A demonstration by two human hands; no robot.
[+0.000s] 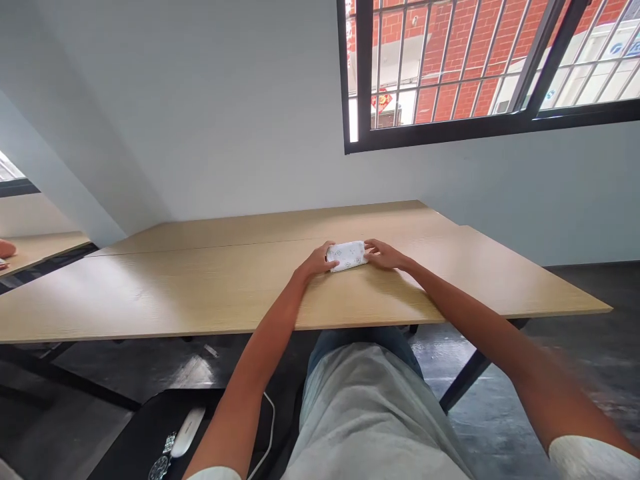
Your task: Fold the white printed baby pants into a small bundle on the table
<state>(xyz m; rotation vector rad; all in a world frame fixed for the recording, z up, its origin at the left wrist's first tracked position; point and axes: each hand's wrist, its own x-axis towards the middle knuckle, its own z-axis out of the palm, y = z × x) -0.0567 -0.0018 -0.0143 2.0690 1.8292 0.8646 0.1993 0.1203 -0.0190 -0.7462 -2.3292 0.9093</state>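
Note:
A small white packet [347, 256] with a faint dark pattern is between my two hands, over the middle of the light wooden table [200, 287]. Around its left end are the fingers and thumb of my left hand [320, 259]. At the opposite end, my right hand [382, 254] grips the packet with bent fingers. The packet's two ends are partly hidden by my fingers.
A black chair [135, 433] at the lower left bears a metal watch [161, 464], a white oblong object [188, 432] and a white cable [271, 427]. Beyond the table is a grey wall with a barred window [450, 67]. Another table [40, 250] stands far left.

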